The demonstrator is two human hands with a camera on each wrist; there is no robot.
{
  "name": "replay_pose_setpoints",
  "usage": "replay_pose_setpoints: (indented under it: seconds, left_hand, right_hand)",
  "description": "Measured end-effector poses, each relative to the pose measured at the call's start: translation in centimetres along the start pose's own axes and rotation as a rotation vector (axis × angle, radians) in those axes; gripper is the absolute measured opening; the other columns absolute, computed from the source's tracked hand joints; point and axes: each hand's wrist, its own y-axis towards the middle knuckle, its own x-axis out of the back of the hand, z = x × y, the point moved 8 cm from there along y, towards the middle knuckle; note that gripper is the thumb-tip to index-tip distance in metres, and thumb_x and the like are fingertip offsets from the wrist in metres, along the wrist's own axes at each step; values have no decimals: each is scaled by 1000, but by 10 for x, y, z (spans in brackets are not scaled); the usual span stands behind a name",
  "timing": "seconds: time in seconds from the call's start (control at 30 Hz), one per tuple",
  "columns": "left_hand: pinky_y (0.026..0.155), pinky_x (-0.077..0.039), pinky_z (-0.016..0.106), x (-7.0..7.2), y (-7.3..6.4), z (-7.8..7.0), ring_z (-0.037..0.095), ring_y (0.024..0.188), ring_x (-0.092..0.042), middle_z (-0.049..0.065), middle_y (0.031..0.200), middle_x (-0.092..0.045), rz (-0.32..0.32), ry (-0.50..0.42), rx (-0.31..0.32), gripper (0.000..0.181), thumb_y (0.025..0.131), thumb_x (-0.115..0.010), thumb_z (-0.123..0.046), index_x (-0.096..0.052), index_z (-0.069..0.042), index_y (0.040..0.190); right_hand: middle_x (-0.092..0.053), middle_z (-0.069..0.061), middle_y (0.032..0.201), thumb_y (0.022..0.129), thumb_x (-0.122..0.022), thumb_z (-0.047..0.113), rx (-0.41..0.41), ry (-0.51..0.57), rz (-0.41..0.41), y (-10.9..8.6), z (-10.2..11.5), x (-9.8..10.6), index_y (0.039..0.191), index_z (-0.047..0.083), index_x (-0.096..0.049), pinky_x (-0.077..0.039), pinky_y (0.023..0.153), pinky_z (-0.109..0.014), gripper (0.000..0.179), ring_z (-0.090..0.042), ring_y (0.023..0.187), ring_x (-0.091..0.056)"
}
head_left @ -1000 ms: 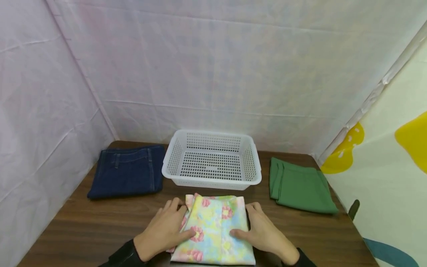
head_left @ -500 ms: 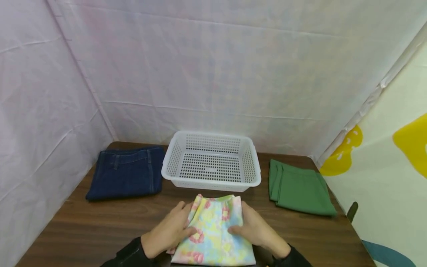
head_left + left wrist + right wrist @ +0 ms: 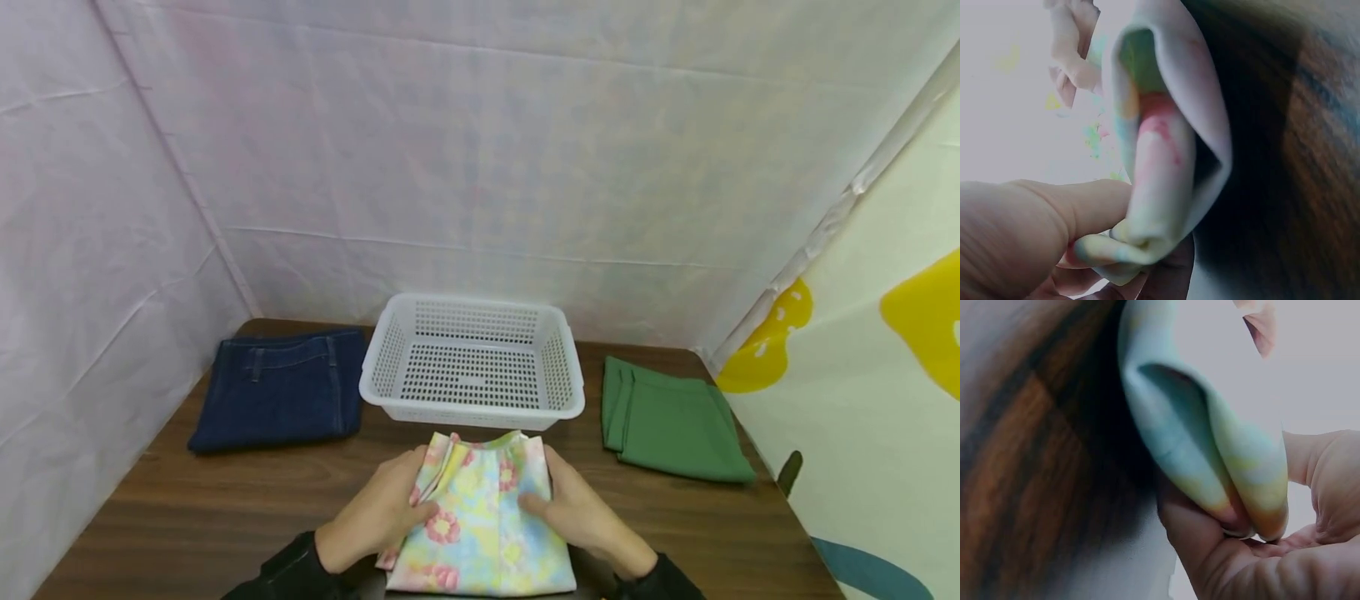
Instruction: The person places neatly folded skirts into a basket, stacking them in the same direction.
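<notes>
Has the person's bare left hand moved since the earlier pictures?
Yes, slightly: in the head view, the left hand has shifted toward the person's right, judged against the white perforated plastic basket.

White sheeting (image 3: 480, 150), creased in lines, hangs behind and to the left of a brown wood-grain table (image 3: 187, 517). On the right, a pale panel (image 3: 877, 467) bears yellow, green and blue shapes (image 3: 926, 308).
</notes>
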Motion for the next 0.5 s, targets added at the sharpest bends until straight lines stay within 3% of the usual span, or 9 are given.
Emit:
replay_pose_setpoints:
  seconds: [0.2,0.5]
  left_hand:
    - [86,-52,36,4,-1,-1,13,104,-60,-5,115,-62,-24,-47,9,53,84,-79,-10,-54,-17,130]
    - [74,-53,28,7,-2,1,9,91,-63,-4,109,-65,-28,-92,58,51,85,-79,-11,-55,-19,129]
  right_hand:
    - [-59,-14,125,98,-68,11,25,-42,5,-1,0,1,154,11,-27,-58,78,-39,69,-28,101,-66]
    - [-59,-8,124,98,-68,13,106,-153,-14,-5,5,3,152,18,-30,-58,77,-36,66,-22,99,-66]
